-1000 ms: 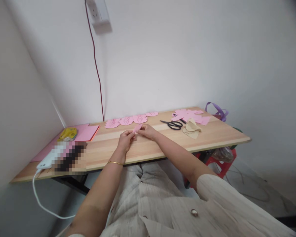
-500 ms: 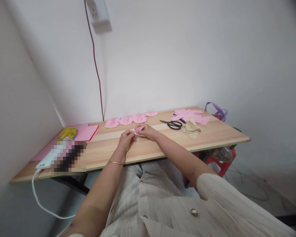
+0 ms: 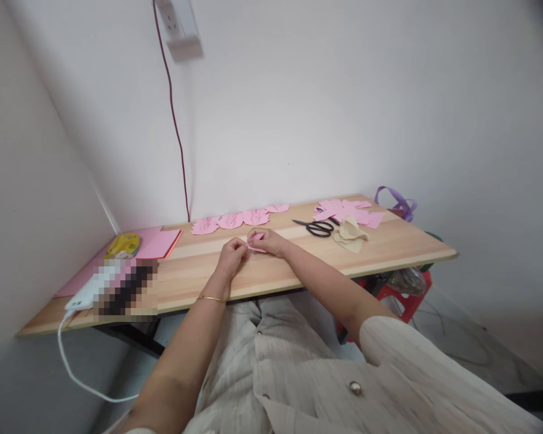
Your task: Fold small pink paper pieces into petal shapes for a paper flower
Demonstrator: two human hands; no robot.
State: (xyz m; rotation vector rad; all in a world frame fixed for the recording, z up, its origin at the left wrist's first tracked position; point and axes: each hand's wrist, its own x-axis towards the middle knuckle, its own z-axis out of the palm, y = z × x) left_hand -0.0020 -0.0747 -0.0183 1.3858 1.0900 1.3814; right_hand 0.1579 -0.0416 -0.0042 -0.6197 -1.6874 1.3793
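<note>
Both hands meet over the middle of the wooden table [image 3: 298, 265]. My left hand [image 3: 230, 254] and my right hand [image 3: 268, 241] pinch a small pink paper piece [image 3: 255, 239] between their fingertips, just above the tabletop. The right fingers curl over the paper and hide most of it. A row of cut pink paper shapes [image 3: 238, 220] lies along the back edge, just beyond my hands. Black scissors [image 3: 317, 227] lie to the right of my right hand.
A heap of pink paper scraps [image 3: 346, 211] and a beige cloth [image 3: 350, 235] sit at the right back. Pink sheets [image 3: 156, 242], a yellow object [image 3: 124, 245] and a white device with a cable [image 3: 84, 295] are at the left. A red stool [image 3: 405, 295] stands under the table's right end.
The pink piece has been drawn in under my right fingers and shows less than before. Both hands stay in the same spot.
</note>
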